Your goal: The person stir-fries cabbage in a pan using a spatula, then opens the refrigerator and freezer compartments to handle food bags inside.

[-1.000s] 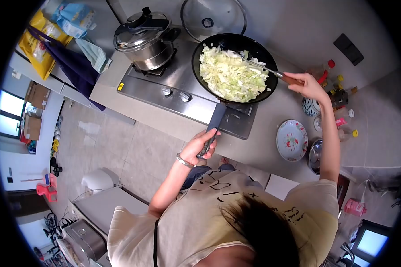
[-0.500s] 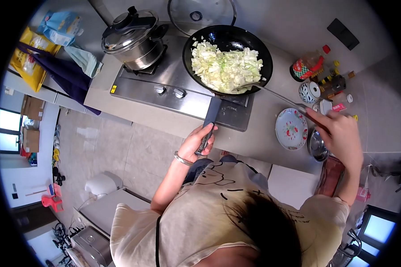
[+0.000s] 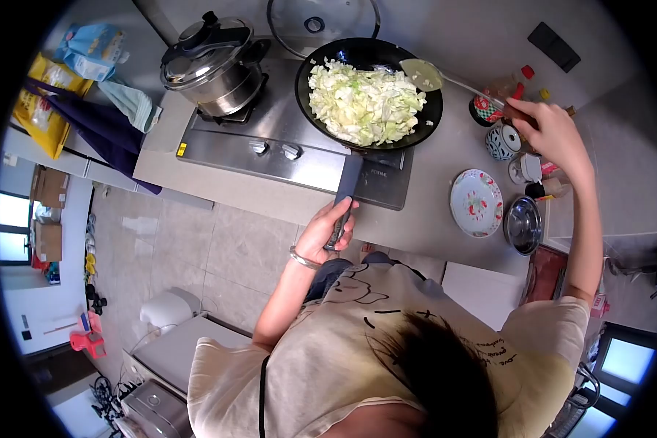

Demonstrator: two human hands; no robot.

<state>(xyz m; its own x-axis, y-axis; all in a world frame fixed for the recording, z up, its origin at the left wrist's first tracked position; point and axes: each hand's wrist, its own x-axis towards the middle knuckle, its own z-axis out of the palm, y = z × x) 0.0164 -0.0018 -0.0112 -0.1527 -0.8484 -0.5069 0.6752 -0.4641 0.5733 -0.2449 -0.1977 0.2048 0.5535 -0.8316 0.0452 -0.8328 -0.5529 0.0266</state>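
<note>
A black wok (image 3: 369, 52) sits on the right side of the stove, filled with chopped cabbage (image 3: 363, 104). My left hand (image 3: 326, 230) is wrapped round the wok's dark handle (image 3: 349, 177), which points toward my body. In my right hand (image 3: 558, 139) is the brown grip end of a long metal spatula (image 3: 421, 75). Its blade hangs over the wok's right rim, at the edge of the cabbage. Whether the blade touches the rim, I cannot tell.
A steel pressure cooker (image 3: 217, 77) stands on the left burner, and a glass lid (image 3: 321, 25) leans behind the wok. On the right counter are a floral plate (image 3: 477, 204), a steel bowl (image 3: 523, 225), a patterned jar (image 3: 502, 141) and several bottles (image 3: 484, 109).
My right hand has moved up and away from my body. The spatula's blade has swung from the wok's near edge to its right rim. My left hand keeps its hold.
</note>
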